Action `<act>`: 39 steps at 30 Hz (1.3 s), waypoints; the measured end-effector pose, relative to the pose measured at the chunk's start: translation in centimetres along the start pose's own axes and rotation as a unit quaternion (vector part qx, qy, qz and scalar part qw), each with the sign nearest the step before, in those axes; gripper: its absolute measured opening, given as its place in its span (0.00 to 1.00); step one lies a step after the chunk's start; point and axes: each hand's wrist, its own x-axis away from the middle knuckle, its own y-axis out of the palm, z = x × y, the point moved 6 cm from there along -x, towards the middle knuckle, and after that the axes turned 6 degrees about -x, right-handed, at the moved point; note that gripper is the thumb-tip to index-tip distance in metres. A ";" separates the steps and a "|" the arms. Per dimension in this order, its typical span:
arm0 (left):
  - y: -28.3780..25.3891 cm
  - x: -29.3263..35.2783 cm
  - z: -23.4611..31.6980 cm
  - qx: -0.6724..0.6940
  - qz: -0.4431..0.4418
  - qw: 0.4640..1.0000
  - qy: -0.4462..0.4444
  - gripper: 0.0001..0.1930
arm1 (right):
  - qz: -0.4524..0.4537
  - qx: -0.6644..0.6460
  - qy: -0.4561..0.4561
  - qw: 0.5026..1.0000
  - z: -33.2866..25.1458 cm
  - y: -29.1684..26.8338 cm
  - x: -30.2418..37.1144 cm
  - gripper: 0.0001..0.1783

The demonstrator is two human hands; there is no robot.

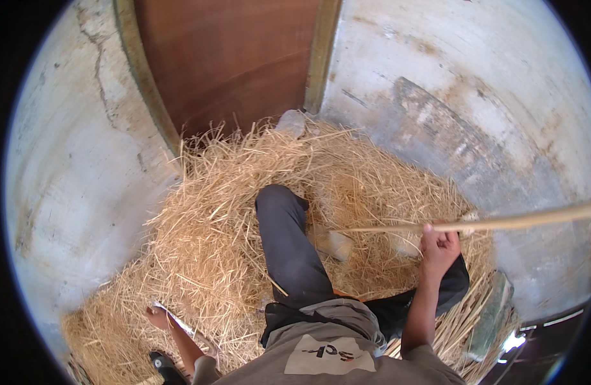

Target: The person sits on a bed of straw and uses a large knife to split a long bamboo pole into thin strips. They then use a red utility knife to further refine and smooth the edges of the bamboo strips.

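Observation:
My right hand (440,250) is closed around a long, pale bamboo strip (533,220). The strip lies nearly level across my right side; its far right end passes out of view, and its thin left tip stops beside my knee. Low on the left, my left hand (159,317) reaches down to the straw, its fingers small and partly hidden. Close beside that hand and forearm lies a narrow, whitish, blade-like object (189,329); whether the hand touches it is unclear.
Loose straw (212,224) covers the floor around my bent legs. Ahead stands a brown door (225,58) between stained pale walls (71,173). Several thin strips (459,324) lie at my right, next to a greenish slab (491,317). A dark shoe (164,366) shows low left.

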 end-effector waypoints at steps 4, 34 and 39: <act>-9.5 2.4 19.9 0.286 0.058 0.954 0.065 0.15 | -0.063 0.011 -0.043 0.997 -2.0 3.9 -1.5 0.09; -26.8 41.9 73.0 0.609 -0.576 0.461 0.290 0.22 | 0.302 0.414 0.278 0.813 16.4 -42.4 22.7 0.21; -18.8 45.6 70.6 0.557 -0.603 0.482 0.306 0.19 | 0.192 0.493 0.402 0.747 22.0 -43.7 35.4 0.21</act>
